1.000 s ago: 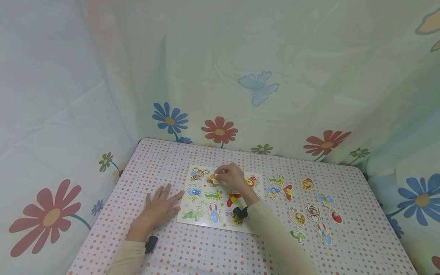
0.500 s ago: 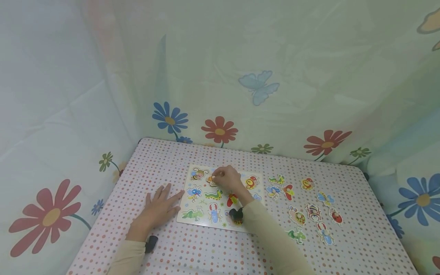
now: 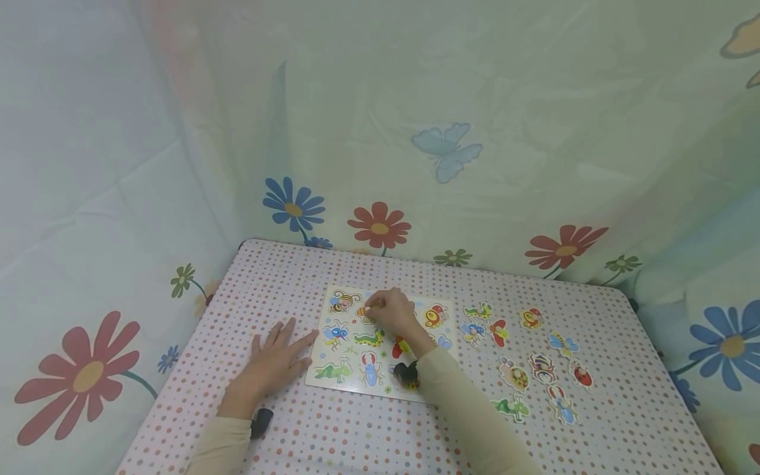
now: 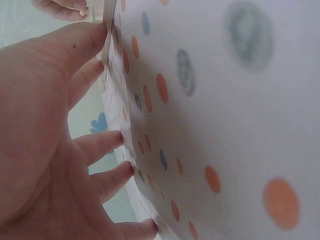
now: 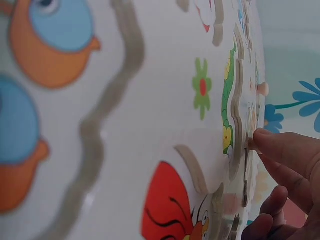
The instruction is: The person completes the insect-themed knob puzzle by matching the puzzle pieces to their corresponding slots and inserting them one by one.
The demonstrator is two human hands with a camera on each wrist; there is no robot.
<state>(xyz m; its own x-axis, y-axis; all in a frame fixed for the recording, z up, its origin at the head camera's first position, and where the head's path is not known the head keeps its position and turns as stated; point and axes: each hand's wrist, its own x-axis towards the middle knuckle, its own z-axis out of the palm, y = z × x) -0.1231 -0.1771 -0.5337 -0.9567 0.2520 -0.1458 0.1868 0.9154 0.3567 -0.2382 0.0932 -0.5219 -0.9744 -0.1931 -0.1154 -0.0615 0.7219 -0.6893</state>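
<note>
A wooden insect peg puzzle board (image 3: 351, 356) lies on the table, with insect pictures in cut-out outlines. My right hand (image 3: 393, 313) is over its upper middle. Thumb and index finger pinch the small wooden peg of an orange striped puzzle piece (image 3: 363, 314), which lies at the board and is partly hidden by the fingers. In the right wrist view this right hand (image 5: 292, 175) shows the pinch side-on, close over the board. My left hand (image 3: 274, 363) rests on the table with its fingers spread, thumb and index finger at the board's left edge (image 4: 107, 30).
Several loose insect puzzle pieces lie right of the board, among them a caterpillar (image 3: 477, 310), a spider (image 3: 542, 367), a ladybird (image 3: 580, 375) and a grasshopper (image 3: 512, 408). A dotted cloth covers the table (image 3: 332, 435). Flower-printed curtains (image 3: 505, 165) hang behind and beside it.
My right hand has shifted slightly left and down over the board with the striped puzzle piece, which now sits a little lower. My left hand has stayed still.
</note>
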